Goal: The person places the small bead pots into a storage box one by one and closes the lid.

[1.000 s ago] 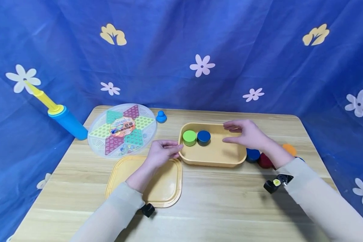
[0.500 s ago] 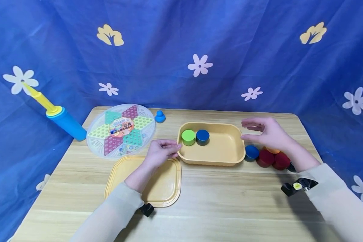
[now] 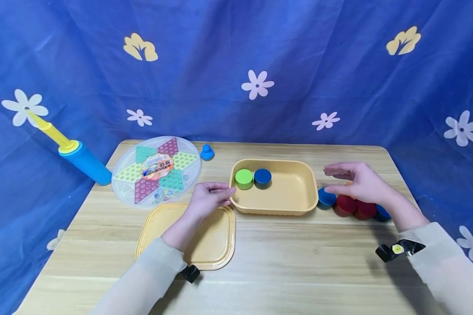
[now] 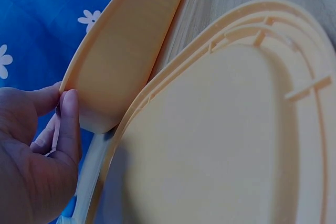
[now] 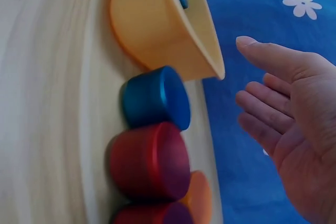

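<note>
Our right hand (image 3: 360, 183) hovers spread just above the red puck (image 3: 344, 204) beside the blue puck (image 3: 325, 197); our left hand (image 3: 209, 199) pinches the tray (image 3: 311, 192) rim on the bench (image 3: 284, 262).

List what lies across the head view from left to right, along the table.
Blue and yellow pump → round game board → left hand → green block → blue block in the tub → blue block outside the tub → right hand.
</note>
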Demonstrator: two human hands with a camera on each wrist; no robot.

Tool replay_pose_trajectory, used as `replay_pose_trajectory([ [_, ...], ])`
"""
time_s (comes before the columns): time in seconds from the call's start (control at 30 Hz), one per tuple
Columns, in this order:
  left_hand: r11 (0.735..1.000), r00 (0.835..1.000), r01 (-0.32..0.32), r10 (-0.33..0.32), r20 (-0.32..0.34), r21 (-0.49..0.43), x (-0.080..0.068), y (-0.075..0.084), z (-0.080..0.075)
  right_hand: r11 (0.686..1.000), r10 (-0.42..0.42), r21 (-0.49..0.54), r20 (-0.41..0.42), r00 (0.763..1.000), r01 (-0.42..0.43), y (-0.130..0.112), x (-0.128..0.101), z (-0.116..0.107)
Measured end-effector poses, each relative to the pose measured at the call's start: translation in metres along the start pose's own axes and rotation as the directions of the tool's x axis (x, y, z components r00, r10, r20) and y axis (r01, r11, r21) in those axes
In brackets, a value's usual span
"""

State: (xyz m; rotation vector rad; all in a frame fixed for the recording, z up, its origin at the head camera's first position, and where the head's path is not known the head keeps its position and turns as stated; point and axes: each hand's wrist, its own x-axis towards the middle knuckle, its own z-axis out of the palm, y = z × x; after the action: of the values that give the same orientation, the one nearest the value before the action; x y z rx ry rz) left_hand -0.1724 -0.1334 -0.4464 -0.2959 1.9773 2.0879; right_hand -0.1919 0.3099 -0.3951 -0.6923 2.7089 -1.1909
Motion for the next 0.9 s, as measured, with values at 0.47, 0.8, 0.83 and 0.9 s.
replay_pose_trajectory([
  [0.47,1.0,1.0,0.0,0.0,-0.008,-0.003,-0.001,0.0,-0.001,0.991,0.043,-0.129,0.133,0.99,-0.026,0.028,-0.008,0.022],
  [0.8,1.0,1.0,-0.002,0.002,-0.005,-0.006,-0.001,0.0,0.0,0.976,0.06,-0.217,0.17,0.984,-0.022,0.025,-0.007,0.03],
  [0.83,1.0,1.0,-0.003,0.003,-0.005,-0.004,-0.001,0.0,0.001,0.975,0.063,-0.221,0.173,0.983,-0.023,0.026,-0.007,0.03],
  [0.9,1.0,1.0,-0.003,0.003,-0.007,0.001,-0.001,0.0,0.001,0.975,0.069,-0.222,0.176,0.982,-0.029,0.025,-0.008,0.031],
])
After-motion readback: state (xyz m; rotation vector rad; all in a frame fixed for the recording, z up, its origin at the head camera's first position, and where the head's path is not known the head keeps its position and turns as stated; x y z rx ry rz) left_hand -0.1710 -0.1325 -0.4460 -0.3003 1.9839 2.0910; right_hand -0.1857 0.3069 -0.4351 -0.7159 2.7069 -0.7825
